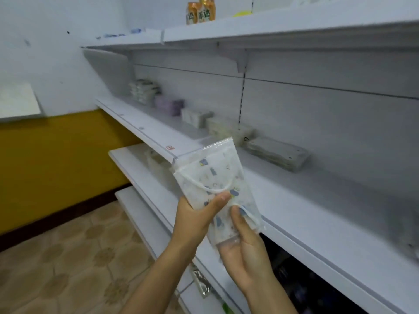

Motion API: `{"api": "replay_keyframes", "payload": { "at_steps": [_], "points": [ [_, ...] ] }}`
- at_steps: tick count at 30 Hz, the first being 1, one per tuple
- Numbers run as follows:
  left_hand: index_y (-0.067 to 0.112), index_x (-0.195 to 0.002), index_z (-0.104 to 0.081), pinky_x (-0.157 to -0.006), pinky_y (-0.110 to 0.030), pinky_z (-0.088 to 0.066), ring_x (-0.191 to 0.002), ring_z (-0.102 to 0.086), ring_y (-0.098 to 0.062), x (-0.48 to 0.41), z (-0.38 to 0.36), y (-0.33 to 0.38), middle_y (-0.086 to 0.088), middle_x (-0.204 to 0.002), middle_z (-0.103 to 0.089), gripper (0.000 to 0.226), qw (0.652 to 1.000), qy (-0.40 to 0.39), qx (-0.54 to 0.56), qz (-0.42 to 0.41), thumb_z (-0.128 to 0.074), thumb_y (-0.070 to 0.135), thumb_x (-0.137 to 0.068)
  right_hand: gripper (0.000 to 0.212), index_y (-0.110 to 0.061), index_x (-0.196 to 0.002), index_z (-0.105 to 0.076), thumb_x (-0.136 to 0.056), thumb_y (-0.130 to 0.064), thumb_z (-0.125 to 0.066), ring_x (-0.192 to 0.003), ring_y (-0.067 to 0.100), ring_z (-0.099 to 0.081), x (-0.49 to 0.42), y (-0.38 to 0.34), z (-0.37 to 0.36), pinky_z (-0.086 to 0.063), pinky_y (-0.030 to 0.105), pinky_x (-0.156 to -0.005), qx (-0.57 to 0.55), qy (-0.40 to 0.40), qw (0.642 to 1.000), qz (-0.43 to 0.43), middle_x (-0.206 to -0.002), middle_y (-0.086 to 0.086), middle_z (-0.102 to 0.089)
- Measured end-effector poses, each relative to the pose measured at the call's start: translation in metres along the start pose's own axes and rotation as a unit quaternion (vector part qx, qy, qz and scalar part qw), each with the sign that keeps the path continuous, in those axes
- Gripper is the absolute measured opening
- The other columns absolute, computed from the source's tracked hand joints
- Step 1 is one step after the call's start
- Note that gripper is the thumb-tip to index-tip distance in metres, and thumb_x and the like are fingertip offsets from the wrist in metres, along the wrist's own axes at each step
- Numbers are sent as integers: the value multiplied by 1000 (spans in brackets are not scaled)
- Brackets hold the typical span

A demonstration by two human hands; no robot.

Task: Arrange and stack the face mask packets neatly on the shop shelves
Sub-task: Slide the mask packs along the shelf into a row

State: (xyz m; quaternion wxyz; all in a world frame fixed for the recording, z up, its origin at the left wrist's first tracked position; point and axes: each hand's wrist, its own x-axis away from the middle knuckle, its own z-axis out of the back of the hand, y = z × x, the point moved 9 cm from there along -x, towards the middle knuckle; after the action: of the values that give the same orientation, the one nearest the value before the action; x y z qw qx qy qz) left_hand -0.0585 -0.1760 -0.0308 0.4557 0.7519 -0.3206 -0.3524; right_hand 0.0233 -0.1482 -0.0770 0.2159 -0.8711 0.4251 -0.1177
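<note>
The middle shelf (317, 214) runs wide beyond and to the right of the fingers, its front bare just past them, which is probably why the packet is held here: it looks ready to go down on that open stretch. Farther back along the same shelf, well beyond the fingers, sit stacks of packets (277, 152) in a loose row toward the far corner, the nearest one flat and grey. The face mask packet (213, 177) is held in the air in front of the shelf edge, tilted with its sealed top leaning away, likely being squared up before placing. The left hand (199, 216) reaches up from below, thumb pressed on the packet's face, pinching its left side. The right hand (244, 243) cups the lower end, thumb on the front, fingers (229, 245) curled behind the clear plastic.
</note>
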Motion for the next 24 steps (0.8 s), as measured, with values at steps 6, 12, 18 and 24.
{"api": "replay_keyframes", "payload": {
  "at_steps": [6,12,18,24],
  "points": [
    [14,-98,-69,-77,-36,-60,-93,-71,-26,-50,116,23,-8,-100,-75,28,995,56,75,34,-69,17,-71,48,-7,-133,-52,-86,-12,-57,-114,28,-63,-60,95,-50,-55,41,-91,44,-3,999,-21,-125,16,-65],
    [12,-111,-64,-80,-40,-59,-96,-71,-27,-99,248,56,-10,-106,-73,38,987,97,125,11,-68,16,-73,46,-9,-124,-59,-78,-3,-66,-107,27,-67,-121,199,-113,-56,39,-88,131,-36,991,-2,-116,13,-69],
    [19,-106,-64,-80,-35,-58,-88,-71,-16,-138,377,106,0,-94,-75,36,987,135,-45,-76,-74,16,-72,33,-6,-109,-69,-76,-8,-69,-97,23,-71,-169,224,-136,-58,26,-75,325,-21,943,73,-102,7,-74],
    [27,-125,-56,-99,-40,-50,-115,-59,-8,-188,409,83,8,-124,-63,41,963,74,-240,-94,-62,43,-88,22,-12,-99,-71,-83,3,-65,-91,18,-72,-222,241,-142,-58,25,-76,366,-9,925,103,-95,2,-76]
  ]
}}
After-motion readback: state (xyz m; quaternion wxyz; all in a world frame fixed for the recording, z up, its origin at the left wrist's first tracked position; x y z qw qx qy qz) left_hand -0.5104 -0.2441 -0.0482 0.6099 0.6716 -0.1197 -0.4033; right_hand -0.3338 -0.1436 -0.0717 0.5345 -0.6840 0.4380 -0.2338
